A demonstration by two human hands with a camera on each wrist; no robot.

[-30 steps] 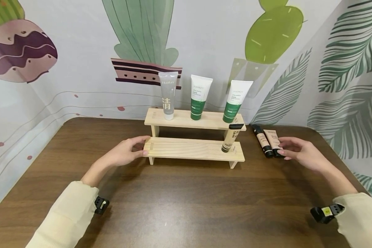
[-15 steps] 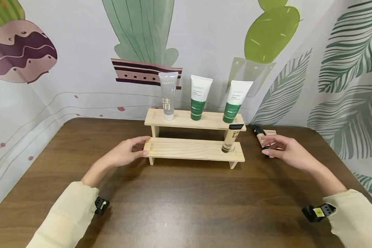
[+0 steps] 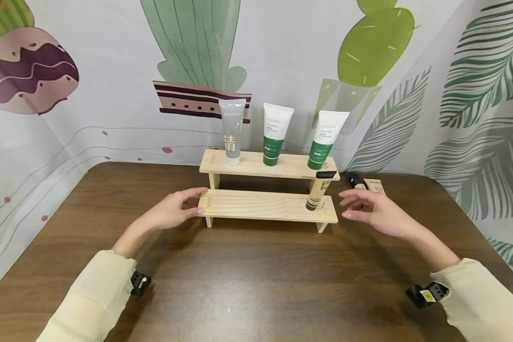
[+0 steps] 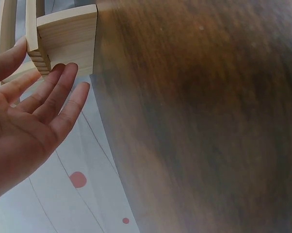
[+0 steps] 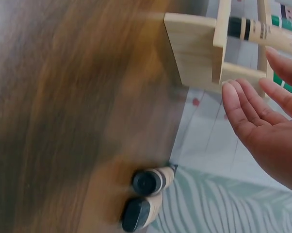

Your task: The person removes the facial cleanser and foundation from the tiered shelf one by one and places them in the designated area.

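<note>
A two-tier wooden stand (image 3: 256,205) rests on the table. My left hand (image 3: 171,209) holds the left end of its lower board between thumb and index finger, the other fingers loosely extended. On that board's right end a small beige tube (image 3: 318,192) stands upright on its black cap. My right hand (image 3: 378,212) hovers just right of the stand with fingers relaxed and nothing in it. Behind it lie a black-ended tube (image 3: 356,180) and a beige BB tube (image 3: 375,185), partly hidden by the hand; their black caps show in the right wrist view.
Along the upper board stand a grey tube (image 3: 232,133) and two white-and-green tubes, one in the middle (image 3: 277,135) and one at the right (image 3: 327,140). A patterned cloth (image 3: 124,95) hangs behind the brown table (image 3: 256,285).
My right hand has moved left from the two lying tubes to beside the stand, carrying nothing. The tubes stay where they were, and my left hand has kept its place.
</note>
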